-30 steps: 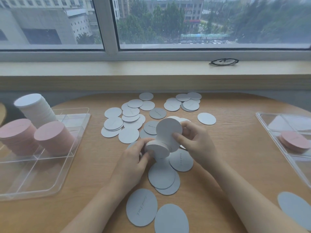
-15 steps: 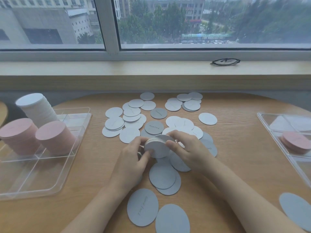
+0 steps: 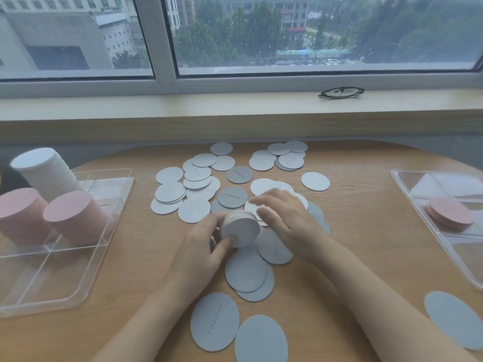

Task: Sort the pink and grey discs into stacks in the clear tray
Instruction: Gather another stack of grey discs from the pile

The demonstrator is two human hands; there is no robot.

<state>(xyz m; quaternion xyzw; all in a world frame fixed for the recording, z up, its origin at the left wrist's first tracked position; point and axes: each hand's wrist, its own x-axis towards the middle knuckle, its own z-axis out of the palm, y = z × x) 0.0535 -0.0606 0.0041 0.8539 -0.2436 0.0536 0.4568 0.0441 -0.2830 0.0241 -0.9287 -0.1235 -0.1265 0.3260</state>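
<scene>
Head view shows the left hand [image 3: 201, 246] with its grip curled around a small grey stack [image 3: 240, 227] at table centre, the right hand [image 3: 285, 218] lying loose-fingered on loose discs [image 3: 271, 190] at two o'clock, gathering more before carrying them to the clear tray [image 3: 78, 280] at nine o'clock.

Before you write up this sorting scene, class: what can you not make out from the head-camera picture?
- Count of discs in the held stack: the left hand covers its side.
- Writing on the dark grey disc: too small.
- Right hand: motion blur hides what its fingers touch.
- Right tray and near-right disc: cut by the frame edge.
- Pink stack: cut at the left edge.
</scene>
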